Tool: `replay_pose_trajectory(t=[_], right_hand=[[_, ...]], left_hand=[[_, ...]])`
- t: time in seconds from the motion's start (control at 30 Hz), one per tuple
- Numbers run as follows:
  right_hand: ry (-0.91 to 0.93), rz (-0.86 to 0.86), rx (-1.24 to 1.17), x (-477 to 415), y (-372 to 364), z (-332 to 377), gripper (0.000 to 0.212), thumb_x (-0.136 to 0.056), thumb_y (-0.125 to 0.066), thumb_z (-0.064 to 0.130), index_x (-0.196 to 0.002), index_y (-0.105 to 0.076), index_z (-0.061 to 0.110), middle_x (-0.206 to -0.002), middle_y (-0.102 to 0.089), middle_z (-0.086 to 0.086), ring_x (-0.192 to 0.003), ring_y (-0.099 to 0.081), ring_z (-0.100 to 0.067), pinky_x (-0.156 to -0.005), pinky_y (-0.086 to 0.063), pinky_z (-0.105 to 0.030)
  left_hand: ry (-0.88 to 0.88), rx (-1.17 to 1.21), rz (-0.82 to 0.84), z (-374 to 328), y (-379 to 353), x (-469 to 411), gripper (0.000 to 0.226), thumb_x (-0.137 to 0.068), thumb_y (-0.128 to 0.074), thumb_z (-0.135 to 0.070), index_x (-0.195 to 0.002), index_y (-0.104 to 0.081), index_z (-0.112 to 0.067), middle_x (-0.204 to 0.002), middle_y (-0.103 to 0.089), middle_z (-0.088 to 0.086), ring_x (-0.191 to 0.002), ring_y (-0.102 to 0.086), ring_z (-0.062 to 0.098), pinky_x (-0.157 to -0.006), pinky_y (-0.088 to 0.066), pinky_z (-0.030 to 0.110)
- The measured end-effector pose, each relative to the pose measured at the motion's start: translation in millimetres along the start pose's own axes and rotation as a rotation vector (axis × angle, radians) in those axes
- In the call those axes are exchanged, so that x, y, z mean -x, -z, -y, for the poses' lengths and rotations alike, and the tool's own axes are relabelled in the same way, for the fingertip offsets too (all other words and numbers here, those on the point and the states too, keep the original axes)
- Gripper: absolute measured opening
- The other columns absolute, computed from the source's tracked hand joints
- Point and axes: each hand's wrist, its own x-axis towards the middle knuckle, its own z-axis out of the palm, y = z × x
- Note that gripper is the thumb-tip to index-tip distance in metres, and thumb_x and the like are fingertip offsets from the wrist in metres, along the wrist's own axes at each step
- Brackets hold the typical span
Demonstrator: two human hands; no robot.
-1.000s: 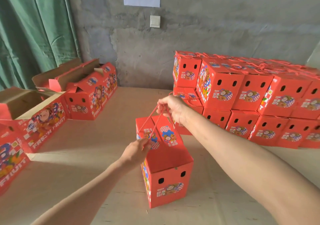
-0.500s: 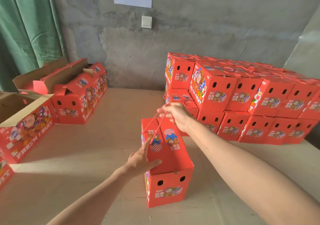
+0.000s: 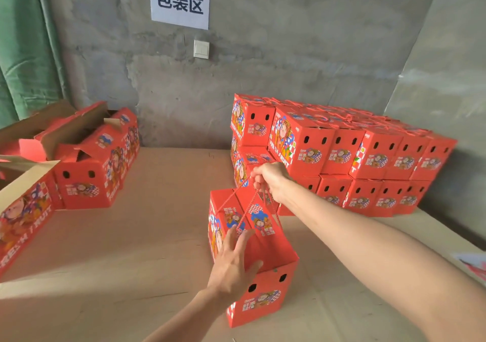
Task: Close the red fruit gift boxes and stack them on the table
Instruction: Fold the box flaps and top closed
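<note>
A closed red fruit gift box (image 3: 265,297) stands on the wooden table (image 3: 147,236) in front of me. My right hand (image 3: 268,178) grips its red rope handle (image 3: 244,210) and holds the cords taut above the lid. My left hand (image 3: 234,265) lies with straight fingers on the near left part of the box's top. Behind, at the right, a two-tier stack of closed red boxes (image 3: 342,155) lines the wall.
Open red boxes with raised flaps (image 3: 86,163) stand at the far left, and another open one (image 3: 23,210) sits at the left edge. A green curtain (image 3: 23,44) hangs at the left. The concrete wall carries a paper sign (image 3: 180,1).
My left hand has slid back along the lid toward me, from near the rope to the near part of the top. The view has drifted right. My right hand still holds the rope.
</note>
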Motion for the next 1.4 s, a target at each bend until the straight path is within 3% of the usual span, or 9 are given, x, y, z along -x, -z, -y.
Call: replay_pose_trajectory(t=[0.17,0.43,0.63,1.0,1.1,1.17,1.23,1.3,1.4], right_hand=[[0.154,-0.046,0.084,-4,5,41,0.012,-0.08,-0.056,-0.004,-0.071,-0.061,0.002,-0.046,-0.049,-0.003,-0.042,-0.048,-0.015,-0.047,-0.039,-0.025],[0.364,-0.185,0.051,-20,35,116,0.023,-0.075,-0.054,-0.001,-0.052,-0.054,0.004,-0.029,-0.039,0.002,-0.03,-0.038,-0.016,-0.043,-0.03,-0.021],[0.455,-0.183,0.029,-56,58,140,0.025,-0.074,-0.054,0.0,-0.05,-0.054,0.005,-0.029,-0.039,0.002,-0.034,-0.038,-0.018,-0.047,-0.032,-0.024],[0.551,-0.138,0.115,-199,92,154,0.03,-0.07,-0.06,0.005,-0.041,-0.054,0.013,-0.032,-0.047,-0.001,-0.045,-0.047,-0.022,-0.062,-0.041,-0.032],[0.581,-0.189,0.428,-240,103,147,0.03,-0.083,-0.056,0.012,-0.053,-0.055,0.009,-0.066,-0.068,-0.016,-0.07,-0.063,-0.03,-0.074,-0.05,-0.033],[0.584,-0.283,0.826,-260,106,122,0.026,-0.091,-0.052,0.026,-0.091,-0.061,0.002,-0.11,-0.063,-0.026,-0.105,-0.059,-0.035,-0.087,-0.045,-0.035],[0.589,-0.15,1.076,-277,101,79,0.059,-0.094,-0.046,0.042,-0.139,-0.033,0.007,-0.143,-0.038,-0.022,-0.134,-0.034,-0.036,-0.108,-0.029,-0.044],[0.627,0.041,1.24,-289,93,37,0.062,-0.096,-0.036,0.05,-0.15,-0.011,0.03,-0.157,-0.013,-0.013,-0.144,-0.008,-0.036,-0.116,-0.004,-0.051],[0.667,0.028,1.279,-304,86,3,0.054,-0.098,-0.03,0.049,-0.147,-0.009,0.041,-0.157,-0.014,-0.013,-0.144,-0.006,-0.039,-0.114,-0.002,-0.054]], left_hand=[[-0.07,0.047,0.094,-18,30,-10,0.089,-0.063,-0.047,-0.081,-0.137,-0.046,-0.032,-0.156,0.012,-0.002,-0.147,0.005,0.018,-0.117,-0.021,0.034],[-0.142,-0.111,0.017,-53,67,-80,0.094,-0.063,-0.078,-0.055,-0.143,-0.031,-0.043,-0.155,0.022,0.007,-0.142,0.025,0.03,-0.117,-0.004,0.045],[-0.043,0.192,-0.048,-68,64,-133,0.095,-0.071,-0.08,-0.019,-0.146,-0.025,-0.039,-0.152,-0.024,0.002,-0.133,-0.039,0.02,-0.103,-0.043,0.037],[-0.053,0.239,-0.104,-49,29,-293,0.097,-0.077,-0.074,-0.005,-0.145,-0.016,-0.043,-0.152,-0.025,-0.007,-0.136,-0.032,0.019,-0.109,-0.037,0.042],[-0.028,0.314,-0.081,-36,22,-336,0.103,-0.078,-0.071,-0.003,-0.147,-0.006,-0.044,-0.143,-0.039,-0.011,-0.124,-0.049,0.012,-0.101,-0.045,0.032],[-0.006,0.356,-0.141,-27,12,-352,0.094,-0.085,-0.066,-0.007,-0.143,-0.004,-0.046,-0.13,-0.045,-0.018,-0.105,-0.057,0.0,-0.084,-0.05,0.021],[0.014,0.271,-0.204,-15,-2,-361,0.069,-0.092,-0.059,-0.015,-0.136,-0.02,-0.052,-0.121,-0.055,-0.022,-0.098,-0.059,-0.004,-0.076,-0.05,0.018],[0.07,0.195,-0.215,-2,-16,-364,0.054,-0.094,-0.051,-0.013,-0.131,-0.036,-0.049,-0.109,-0.064,-0.014,-0.099,-0.063,0.009,-0.073,-0.048,0.014],[0.143,0.121,-0.217,12,-27,-365,0.051,-0.094,-0.048,-0.013,-0.136,-0.042,-0.041,-0.091,-0.069,-0.008,-0.073,-0.062,0.014,-0.057,-0.039,0.007]])
